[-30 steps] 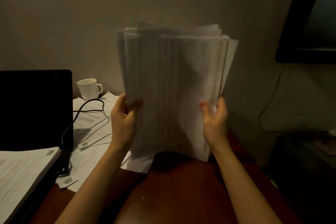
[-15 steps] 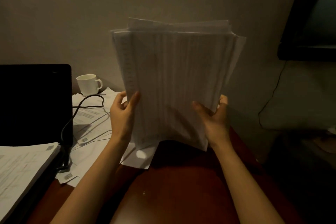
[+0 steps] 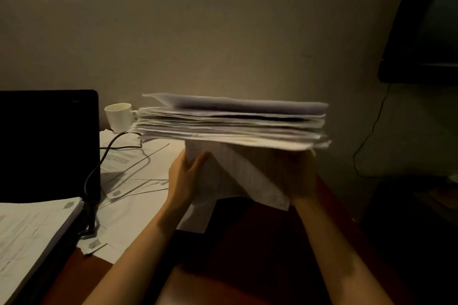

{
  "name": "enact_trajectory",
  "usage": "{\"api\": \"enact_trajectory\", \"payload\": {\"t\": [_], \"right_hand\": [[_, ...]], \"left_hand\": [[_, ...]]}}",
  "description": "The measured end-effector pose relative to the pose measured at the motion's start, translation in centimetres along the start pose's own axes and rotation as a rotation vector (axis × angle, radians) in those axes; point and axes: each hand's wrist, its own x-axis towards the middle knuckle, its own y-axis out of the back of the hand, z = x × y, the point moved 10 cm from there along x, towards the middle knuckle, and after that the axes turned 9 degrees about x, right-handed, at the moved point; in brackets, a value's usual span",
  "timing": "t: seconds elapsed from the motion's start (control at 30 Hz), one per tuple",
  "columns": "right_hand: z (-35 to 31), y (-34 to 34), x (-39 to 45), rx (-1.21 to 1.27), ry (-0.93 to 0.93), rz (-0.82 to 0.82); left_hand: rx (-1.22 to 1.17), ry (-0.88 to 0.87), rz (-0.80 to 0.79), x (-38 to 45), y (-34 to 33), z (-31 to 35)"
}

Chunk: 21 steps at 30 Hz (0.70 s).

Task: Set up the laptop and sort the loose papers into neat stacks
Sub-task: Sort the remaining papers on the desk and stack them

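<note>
Both forearms reached up from the lower edge, bare to the elbow. The left hand [image 3: 184, 176] was curled closed on the left edge of the thick sheaf of papers [image 3: 233, 122], thumb on the near face; the right hand [image 3: 303, 176] gripped the right edge, fingers hidden behind the sheets. The sheaf was held above the wooden desk [image 3: 247, 267], its upper part folded over toward the camera so the uneven page edges lay nearly level (somewhat blurred). Left of the hands, loose papers [image 3: 133, 181] lay spread on the desk with a black cable [image 3: 99, 166] across them. A white cup [image 3: 119, 116], contents unseen, stood behind them. The open laptop [image 3: 47, 143] stood far left, with a neat stack [image 3: 32, 238] resting on it.
</note>
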Motion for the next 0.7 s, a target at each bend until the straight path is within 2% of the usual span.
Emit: {"api": "enact_trajectory", "payload": {"t": [0.1,0.3,0.47,0.6,0.7], "right_hand": [[-0.4,0.7,0.0,0.033,0.043,0.039],[-1.8,0.3,-1.0,0.087,0.078,0.015],[-2.7,0.9,-1.5,0.042,0.143,0.091],[-2.4,0.8,-1.2,-0.021,0.123,0.059],[-0.6,1.1,-0.7,-0.038,-0.002,0.052]], "left_hand": [[0.094,-0.147,0.072,-0.5,0.5,2.3],[-0.054,-0.058,0.076,-1.7,-0.3,1.6],[-0.119,-0.046,0.053,-2.1,-0.6,1.3],[-0.111,-0.051,0.045,-1.8,-0.2,2.1],[-0.152,-0.015,0.019,-1.6,-0.3,1.7]]}}
